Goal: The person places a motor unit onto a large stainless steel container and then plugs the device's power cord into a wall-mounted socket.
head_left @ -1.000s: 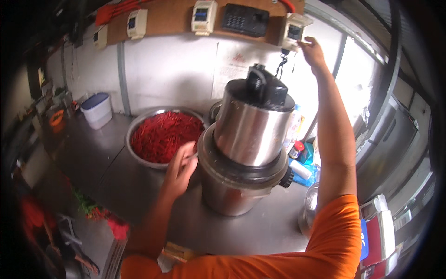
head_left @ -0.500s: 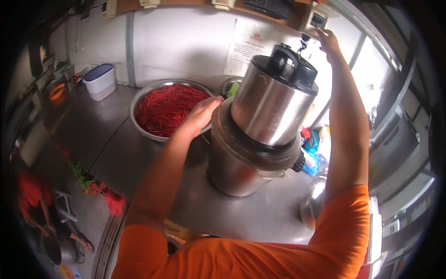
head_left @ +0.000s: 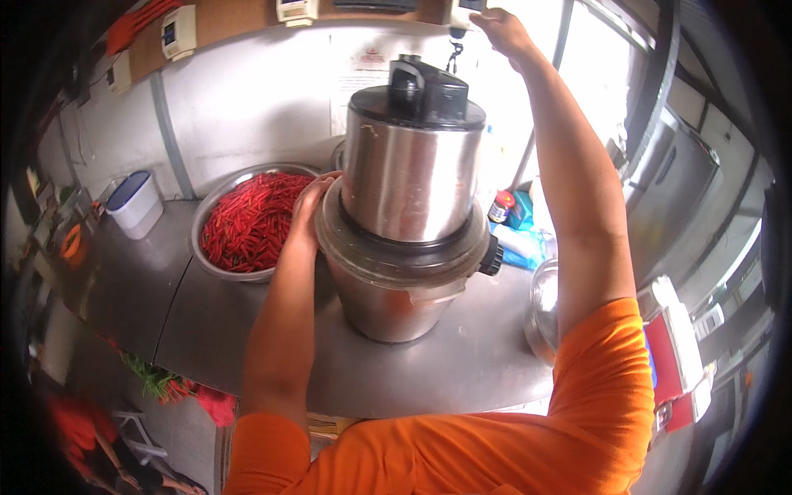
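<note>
Before me stands a large food chopper (head_left: 411, 177), its steel motor cylinder with a black top sitting on a wide lid over a steel bowl. My left hand (head_left: 308, 216) is closed around the left side of the lid's rim; its fingertips are partly hidden. Raised at the top, my right hand (head_left: 506, 36) touches a white electrical box (head_left: 464, 11) with its outstretched fingers and holds nothing. A black plug with a coiled cord (head_left: 454, 54) hangs under that box. Left of the chopper, a steel basin (head_left: 198, 239) is heaped with red chillies (head_left: 257, 221).
A white tub with a blue lid (head_left: 136, 205) stands on the steel table (head_left: 206, 318) at the left. Right of the chopper are a red-lidded jar (head_left: 501, 206), a blue bag and a steel pot (head_left: 542, 309). A person in red (head_left: 78, 433) is low at the left.
My view has swung right, so the chopper and basin appear further left. My left hand stays at the chopper's rim and my right hand stays at the white box.
</note>
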